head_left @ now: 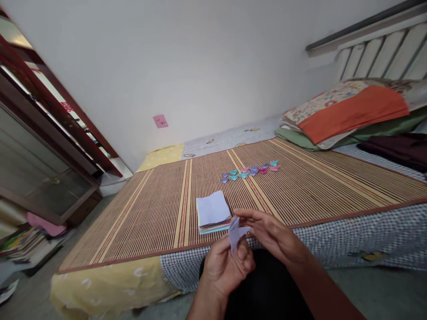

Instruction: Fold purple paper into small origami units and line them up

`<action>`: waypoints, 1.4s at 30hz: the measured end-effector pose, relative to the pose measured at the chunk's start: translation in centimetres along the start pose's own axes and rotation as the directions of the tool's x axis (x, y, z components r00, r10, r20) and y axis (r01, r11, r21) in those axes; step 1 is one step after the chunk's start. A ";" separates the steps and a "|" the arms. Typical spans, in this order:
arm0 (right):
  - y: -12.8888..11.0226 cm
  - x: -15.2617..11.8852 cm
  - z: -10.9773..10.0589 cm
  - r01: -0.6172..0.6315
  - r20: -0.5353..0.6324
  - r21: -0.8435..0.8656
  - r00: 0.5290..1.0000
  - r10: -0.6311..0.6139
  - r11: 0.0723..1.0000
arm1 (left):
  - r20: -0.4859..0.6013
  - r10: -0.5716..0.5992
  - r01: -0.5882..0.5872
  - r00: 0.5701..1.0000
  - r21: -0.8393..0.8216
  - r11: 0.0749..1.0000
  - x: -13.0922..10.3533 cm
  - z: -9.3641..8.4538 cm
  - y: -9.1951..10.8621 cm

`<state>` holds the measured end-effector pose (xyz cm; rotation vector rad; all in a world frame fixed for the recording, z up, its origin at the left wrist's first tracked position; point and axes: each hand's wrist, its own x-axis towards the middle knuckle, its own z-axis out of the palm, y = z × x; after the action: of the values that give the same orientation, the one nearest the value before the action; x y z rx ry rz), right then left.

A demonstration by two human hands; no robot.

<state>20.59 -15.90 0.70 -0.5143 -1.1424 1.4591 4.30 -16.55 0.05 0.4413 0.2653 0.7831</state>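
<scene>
In my left hand (228, 264) is a piece of lavender folded paper (235, 234), pinched at its lower part, with pointed flaps standing up and to the right. My right hand (275, 235) is at the paper's right side, its fingers stretched out and apart. Whether a fingertip touches the flap I cannot tell. Just beyond my hands lies a stack of square paper sheets (213, 209), pale lavender on top with coloured edges below. Farther back, several small folded paper pieces (253, 171) in purple, teal and pink sit in two rows.
A striped bamboo mat (150, 213) covers the bed, over checked and yellow sheets. Folded bedding with an orange piece (356, 111) is piled at the right, below a radiator (383, 51). A pink note (160, 121) is on the wall. A glass-panelled cabinet (36, 164) stands left.
</scene>
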 end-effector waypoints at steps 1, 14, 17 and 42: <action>0.0 0.0 0.1 0.003 0.037 -0.033 0.999 -0.002 0.999 | 0.000 0.001 -0.001 1.000 -0.006 1.000 0.0 -0.1 -0.1; -2.2 0.4 1.2 -0.034 -0.066 -0.498 0.998 0.001 0.867 | -0.240 0.304 -0.112 0.922 0.586 0.803 -0.5 1.8 3.5; -2.4 0.4 1.4 -0.029 -0.065 -0.556 0.998 -0.009 0.831 | -0.211 0.250 -0.062 0.945 0.634 0.771 -0.8 2.3 3.8; -0.7 -1.5 1.2 0.345 0.227 -0.877 0.911 -0.344 0.334 | -0.340 0.367 -0.155 0.866 0.515 0.843 0.7 1.8 2.9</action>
<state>20.33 -17.78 1.35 -0.9351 -1.8990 0.3076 3.70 -14.74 2.96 0.7816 0.8379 1.0969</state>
